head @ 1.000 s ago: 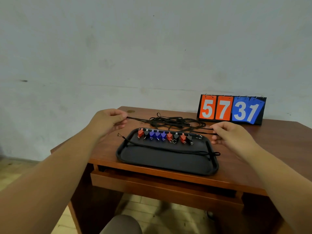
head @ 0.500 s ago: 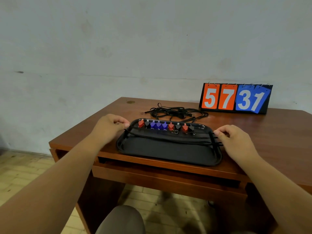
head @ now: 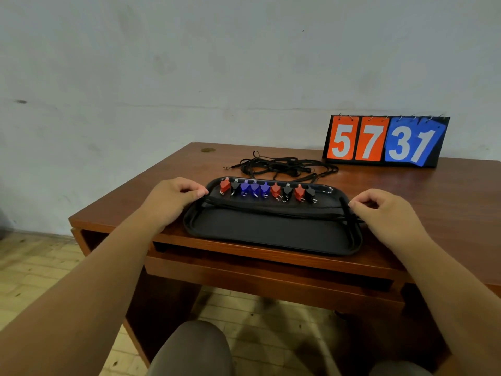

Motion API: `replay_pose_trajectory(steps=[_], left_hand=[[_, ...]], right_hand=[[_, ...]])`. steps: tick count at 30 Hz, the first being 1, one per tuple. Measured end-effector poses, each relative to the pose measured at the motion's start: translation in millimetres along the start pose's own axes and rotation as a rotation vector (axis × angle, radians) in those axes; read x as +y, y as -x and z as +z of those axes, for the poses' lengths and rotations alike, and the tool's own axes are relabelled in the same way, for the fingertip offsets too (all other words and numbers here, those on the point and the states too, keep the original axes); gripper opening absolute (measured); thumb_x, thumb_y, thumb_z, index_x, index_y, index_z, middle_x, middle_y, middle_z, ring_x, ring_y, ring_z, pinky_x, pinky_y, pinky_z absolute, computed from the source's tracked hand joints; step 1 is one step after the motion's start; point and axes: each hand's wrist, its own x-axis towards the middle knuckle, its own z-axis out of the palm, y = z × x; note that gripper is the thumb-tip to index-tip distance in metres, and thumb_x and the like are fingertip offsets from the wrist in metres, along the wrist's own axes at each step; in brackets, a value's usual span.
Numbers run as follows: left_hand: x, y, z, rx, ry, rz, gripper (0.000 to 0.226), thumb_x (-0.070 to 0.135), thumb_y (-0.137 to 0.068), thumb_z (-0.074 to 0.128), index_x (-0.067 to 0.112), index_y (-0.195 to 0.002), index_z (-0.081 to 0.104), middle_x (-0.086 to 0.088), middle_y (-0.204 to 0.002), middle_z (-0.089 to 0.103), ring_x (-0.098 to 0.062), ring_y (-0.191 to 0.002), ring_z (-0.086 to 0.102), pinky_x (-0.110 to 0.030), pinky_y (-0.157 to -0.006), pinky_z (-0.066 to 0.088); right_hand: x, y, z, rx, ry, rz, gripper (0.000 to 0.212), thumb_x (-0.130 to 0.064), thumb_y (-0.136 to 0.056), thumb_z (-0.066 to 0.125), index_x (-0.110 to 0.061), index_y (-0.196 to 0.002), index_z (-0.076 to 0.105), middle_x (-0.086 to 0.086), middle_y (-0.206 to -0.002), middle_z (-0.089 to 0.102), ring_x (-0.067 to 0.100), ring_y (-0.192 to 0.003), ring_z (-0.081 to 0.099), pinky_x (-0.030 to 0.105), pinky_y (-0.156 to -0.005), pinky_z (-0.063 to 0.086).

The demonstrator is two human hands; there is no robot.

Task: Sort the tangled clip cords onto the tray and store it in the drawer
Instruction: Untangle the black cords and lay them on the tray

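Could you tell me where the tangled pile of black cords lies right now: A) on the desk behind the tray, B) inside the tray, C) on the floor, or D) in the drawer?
A: the tangled cords lie on the desk, beyond the tray's far rim.

Both forearms are bare, no sleeves, watch, rings or bands showing on the left hand (head: 169,200) or the right hand (head: 390,213). Along the bottom edge of the frame, the knees wear plain grey-brown trousers (head: 195,348).
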Motion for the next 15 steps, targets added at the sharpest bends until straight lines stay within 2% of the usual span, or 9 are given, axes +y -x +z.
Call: replay_pose_trajectory(steps=[6, 11, 15], left_hand=[[-1.1, 0.9, 1.1, -0.026, 0.008, 0.014, 0.013, 0.028, -0.104, 0.071, 0.034, -0.106, 0.082, 0.019, -0.109, 0.074, 0.0, -0.101, 0.063, -0.016, -0.079, 0.042], [-5.1, -1.3, 1.0, -0.025, 0.063, 0.009, 0.015, 0.026, -0.101, 0.074, 0.038, -0.104, 0.083, 0.013, -0.106, 0.077, -0.009, -0.103, 0.069, -0.029, -0.09, 0.053], [-5.2, -0.7, -0.1, -0.005, 0.091, 0.004, 0.013, 0.025, -0.097, 0.079, 0.036, -0.1, 0.084, 0.008, -0.098, 0.08, -0.014, -0.099, 0.073, -0.034, -0.091, 0.058]], right_hand=[[-0.3, -1.3, 2.1, -0.083, 0.019, -0.054, 0.008, -0.041, -0.102, 0.068, -0.036, -0.104, 0.074, -0.01, -0.108, 0.066, 0.006, -0.097, 0.061, 0.022, -0.075, 0.044], [-1.3, -5.0, 2.8, -0.209, 0.145, -0.14, 0.013, -0.047, -0.098, 0.074, -0.046, -0.11, 0.076, -0.009, -0.11, 0.058, 0.01, -0.101, 0.06, 0.028, -0.084, 0.048], [-0.5, -6.3, 1.4, -0.219, 0.162, -0.123, 0.004, -0.04, -0.097, 0.077, -0.043, -0.096, 0.079, -0.012, -0.113, 0.058, 0.008, -0.105, 0.057, 0.023, -0.08, 0.043]])
